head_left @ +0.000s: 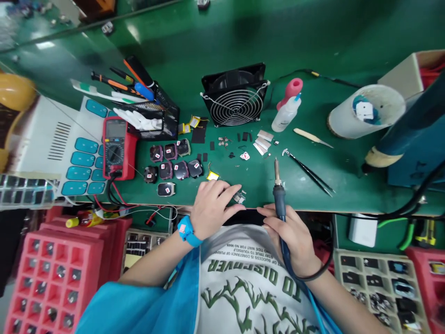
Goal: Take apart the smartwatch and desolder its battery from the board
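My right hand [294,239] holds a soldering iron [279,192] by its dark blue handle, with the metal tip pointing away from me over the green bench. Its cord hangs back past my wrist. My left hand [213,204] lies at the bench's front edge, fingers stretched out and thumb apart. A small circuit board [239,197] sits beside its index fingertip; whether they touch, I cannot tell. Just beyond that hand is a small yellow battery [212,176] with thin wires. To its left, a smartwatch case [166,189] lies near several others [181,170].
Black tweezers [309,172] and a pale-handled blade [312,137] lie at right. A fan [236,99] stands at the back near a clear bottle [285,114]. At left are a red multimeter [118,148] and a mesh tool holder [168,113]. A white tub [347,118] stands far right.
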